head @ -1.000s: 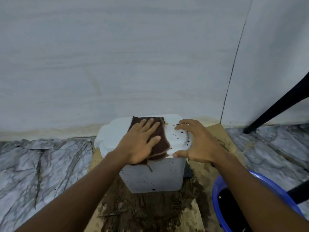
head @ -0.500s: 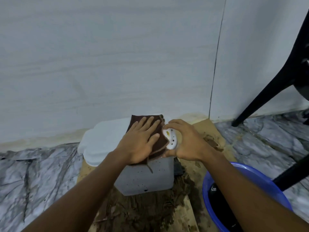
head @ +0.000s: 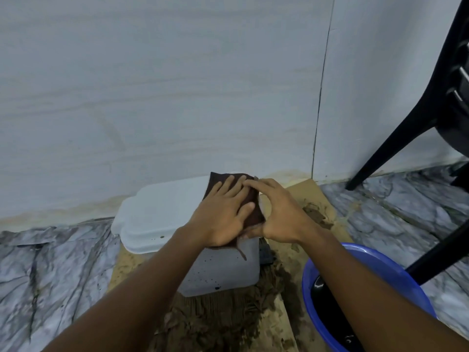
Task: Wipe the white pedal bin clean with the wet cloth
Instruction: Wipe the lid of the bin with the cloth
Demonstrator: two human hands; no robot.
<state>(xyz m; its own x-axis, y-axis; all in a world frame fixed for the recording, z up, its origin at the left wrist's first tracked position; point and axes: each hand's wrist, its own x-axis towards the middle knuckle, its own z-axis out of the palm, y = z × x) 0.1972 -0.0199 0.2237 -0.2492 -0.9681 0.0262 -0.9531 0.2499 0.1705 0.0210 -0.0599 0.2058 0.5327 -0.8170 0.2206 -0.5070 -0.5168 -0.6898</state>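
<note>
Left hand [head: 223, 219] pressed flat, fingers spread, on dark brown wet cloth [head: 247, 199], cloth on lid of white plastic pedal bin [head: 162, 214], right hand [head: 281, 214] beside it pinching cloth's right edge, blue plastic basin [head: 385, 265] near right forearm, bin on soiled brown cardboard [head: 312, 196].

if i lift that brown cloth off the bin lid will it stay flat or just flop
Probably flop: the brown cloth lies thin and flat under the left hand, with a loose corner drooping over the edge of the white pedal bin. Being wet, it may cling slightly and drip.
</note>
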